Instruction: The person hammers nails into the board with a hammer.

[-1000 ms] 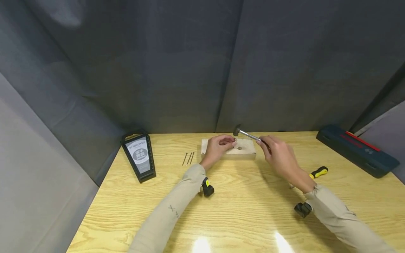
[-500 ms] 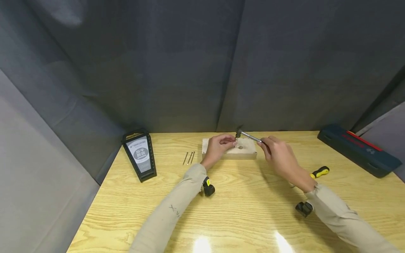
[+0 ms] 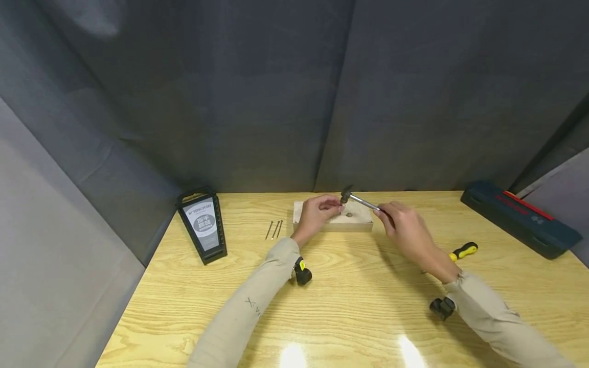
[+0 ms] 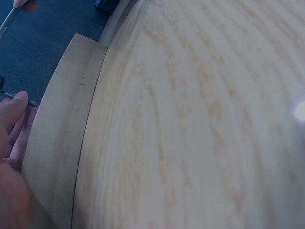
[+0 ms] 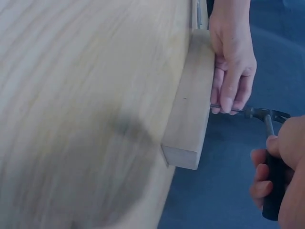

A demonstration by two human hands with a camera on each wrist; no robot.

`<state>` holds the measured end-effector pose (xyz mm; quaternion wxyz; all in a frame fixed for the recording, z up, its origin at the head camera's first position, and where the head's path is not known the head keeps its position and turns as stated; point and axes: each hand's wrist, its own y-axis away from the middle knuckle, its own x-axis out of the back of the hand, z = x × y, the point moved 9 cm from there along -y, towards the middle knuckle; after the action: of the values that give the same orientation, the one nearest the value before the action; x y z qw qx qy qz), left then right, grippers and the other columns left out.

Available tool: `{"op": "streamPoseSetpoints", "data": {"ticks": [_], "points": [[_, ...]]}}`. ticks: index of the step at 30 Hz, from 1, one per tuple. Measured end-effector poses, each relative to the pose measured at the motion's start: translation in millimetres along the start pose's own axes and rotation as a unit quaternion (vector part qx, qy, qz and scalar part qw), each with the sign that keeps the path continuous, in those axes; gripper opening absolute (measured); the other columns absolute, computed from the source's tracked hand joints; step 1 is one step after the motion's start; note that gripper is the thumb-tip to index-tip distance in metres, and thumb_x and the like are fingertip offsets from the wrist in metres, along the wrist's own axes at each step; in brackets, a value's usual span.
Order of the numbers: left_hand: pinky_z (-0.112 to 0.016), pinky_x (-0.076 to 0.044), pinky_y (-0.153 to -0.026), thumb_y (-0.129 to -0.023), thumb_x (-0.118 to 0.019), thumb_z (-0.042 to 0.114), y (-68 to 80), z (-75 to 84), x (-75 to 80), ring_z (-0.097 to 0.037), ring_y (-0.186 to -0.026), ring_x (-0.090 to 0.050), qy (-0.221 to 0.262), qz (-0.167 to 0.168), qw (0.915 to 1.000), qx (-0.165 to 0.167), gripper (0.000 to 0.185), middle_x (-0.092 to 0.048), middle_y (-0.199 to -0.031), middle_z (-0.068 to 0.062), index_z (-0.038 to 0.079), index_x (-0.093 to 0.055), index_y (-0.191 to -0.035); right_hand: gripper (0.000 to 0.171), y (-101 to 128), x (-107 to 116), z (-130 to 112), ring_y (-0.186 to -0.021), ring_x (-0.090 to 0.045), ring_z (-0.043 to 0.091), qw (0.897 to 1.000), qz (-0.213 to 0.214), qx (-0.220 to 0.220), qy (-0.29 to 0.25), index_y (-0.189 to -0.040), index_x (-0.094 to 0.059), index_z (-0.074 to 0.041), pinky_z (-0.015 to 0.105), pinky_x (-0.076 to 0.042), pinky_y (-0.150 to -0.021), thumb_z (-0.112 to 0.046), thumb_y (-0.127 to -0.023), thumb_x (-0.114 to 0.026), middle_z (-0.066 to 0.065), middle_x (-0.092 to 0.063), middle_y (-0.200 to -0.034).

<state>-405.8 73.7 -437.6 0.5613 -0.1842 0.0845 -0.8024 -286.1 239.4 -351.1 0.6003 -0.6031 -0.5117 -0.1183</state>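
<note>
My left hand (image 3: 317,214) pinches a nail (image 5: 215,106) between thumb and fingers, its point at the top face of a pale wooden block (image 3: 349,228). The nail stands straight out from that face in the right wrist view. My right hand (image 3: 407,227) grips a small claw hammer (image 5: 269,125) by its dark handle, fingers curled round it. The hammer's striking face is right at the nail's head, and its claw points away from the block. In the left wrist view, the thumb and fingertips show at the nail beside the block (image 4: 66,114).
Three loose nails (image 3: 274,230) lie left of the block. Farther left is a black holder (image 3: 202,225) with a printed label. A yellow-and-black screwdriver (image 3: 465,250) lies partly behind the right forearm. A dark blue case (image 3: 520,220) lies at the far right. A dark curtain (image 3: 276,102) hangs behind.
The hammer head has come down slightly toward the nail, moving by only a small amount. The left hand keeps its pinch on the nail, and the block stays put.
</note>
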Motion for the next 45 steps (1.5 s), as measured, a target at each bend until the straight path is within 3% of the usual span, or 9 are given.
{"op": "streamPoseSetpoints", "data": {"ticks": [11,19,24,26,31,33,35,41,45], "points": [[-0.025,-0.061,-0.09,-0.096,-0.077,0.009,1.5,1.8,2.9,-0.02,-0.099,-0.076,-0.001,0.001,1.0,-0.004,0.018,-0.078,-0.109,-0.012,0.004,-0.077,-0.113,0.009,-20,40,-14,-0.062,-0.043,0.014,0.99,0.126,0.027,-0.059,-0.105,-0.07,0.01,0.019,-0.03,-0.054,0.004,-0.099,-0.068,0.012,-0.058,-0.078],[-0.024,-0.061,-0.087,-0.096,-0.077,0.008,3.8,0.5,7.7,-0.021,-0.098,-0.076,-0.015,0.006,0.9999,-0.004,0.017,-0.079,-0.108,-0.013,0.002,-0.077,-0.112,0.016,-10,-2,-9,-0.06,-0.047,0.015,0.999,-0.019,-0.023,-0.019,-0.091,-0.069,0.003,0.028,-0.036,-0.051,-0.004,-0.104,-0.064,0.009,-0.061,-0.074],[-0.026,-0.061,-0.089,-0.096,-0.077,0.009,5.0,-2.0,8.5,-0.022,-0.1,-0.076,-0.007,0.004,1.0,0.0,0.019,-0.079,-0.11,-0.012,0.003,-0.077,-0.114,0.021,-10,7,10,-0.061,-0.048,0.014,0.986,-0.016,-0.103,-0.129,-0.102,-0.07,0.004,0.026,-0.04,-0.05,-0.011,-0.109,-0.058,0.01,-0.064,-0.079],[-0.026,-0.061,-0.09,-0.096,-0.077,0.01,4.5,-2.1,8.0,-0.021,-0.1,-0.076,-0.003,0.002,1.0,0.0,0.019,-0.078,-0.11,-0.011,0.004,-0.077,-0.115,0.023,-9,4,22,-0.066,-0.053,0.011,0.946,-0.04,-0.165,-0.275,-0.112,-0.068,0.004,0.022,-0.046,-0.053,-0.015,-0.11,-0.056,0.007,-0.065,-0.086],[-0.025,-0.06,-0.09,-0.097,-0.077,0.011,2.3,0.0,5.6,-0.022,-0.1,-0.075,-0.001,0.0,1.0,-0.004,0.02,-0.078,-0.111,-0.011,0.004,-0.077,-0.115,0.021,7,-20,34,-0.094,-0.069,0.01,0.672,-0.114,-0.324,-0.656,-0.121,-0.066,-0.005,0.023,-0.061,-0.085,-0.016,-0.111,-0.052,0.002,-0.069,-0.105],[-0.027,-0.061,-0.089,-0.097,-0.077,0.01,1.1,0.8,4.9,-0.025,-0.101,-0.075,0.004,-0.002,1.0,-0.004,0.021,-0.078,-0.111,-0.013,0.003,-0.077,-0.116,0.021,12,-26,32,-0.1,-0.073,0.014,0.631,-0.146,-0.337,-0.684,-0.116,-0.07,-0.009,0.029,-0.061,-0.093,-0.018,-0.111,-0.051,0.003,-0.071,-0.106],[-0.028,-0.062,-0.088,-0.096,-0.078,0.011,-0.4,1.8,4.3,-0.025,-0.101,-0.075,0.016,-0.006,0.9999,0.002,0.026,-0.077,-0.112,-0.013,0.006,-0.075,-0.122,0.024,12,-27,30,-0.098,-0.076,0.015,0.663,-0.16,-0.32,-0.658,-0.112,-0.071,-0.009,0.032,-0.062,-0.094,-0.022,-0.112,-0.051,0.001,-0.073,-0.103],[-0.045,-0.063,-0.092,-0.103,-0.07,0.015,3.3,17.4,26.5,-0.041,-0.106,-0.072,0.068,0.01,0.9976,-0.001,0.036,-0.072,-0.117,-0.017,0.009,-0.063,-0.138,0.022,-8,15,34,-0.097,-0.074,0.011,0.879,-0.02,-0.168,-0.445,-0.117,-0.061,0.003,0.021,-0.06,-0.087,-0.016,-0.111,-0.054,0.006,-0.075,-0.102],[-0.054,-0.061,-0.092,-0.108,-0.061,0.013,10.7,25.9,68.6,-0.044,-0.104,-0.071,0.04,0.041,0.9983,-0.013,0.027,-0.07,-0.116,-0.023,0.0,-0.065,-0.131,0.021,-12,32,40,-0.101,-0.069,0.007,0.94,0.017,-0.112,-0.321,-0.122,-0.064,0.005,0.013,-0.052,-0.088,-0.008,-0.109,-0.057,0.002,-0.073,-0.107]]}}
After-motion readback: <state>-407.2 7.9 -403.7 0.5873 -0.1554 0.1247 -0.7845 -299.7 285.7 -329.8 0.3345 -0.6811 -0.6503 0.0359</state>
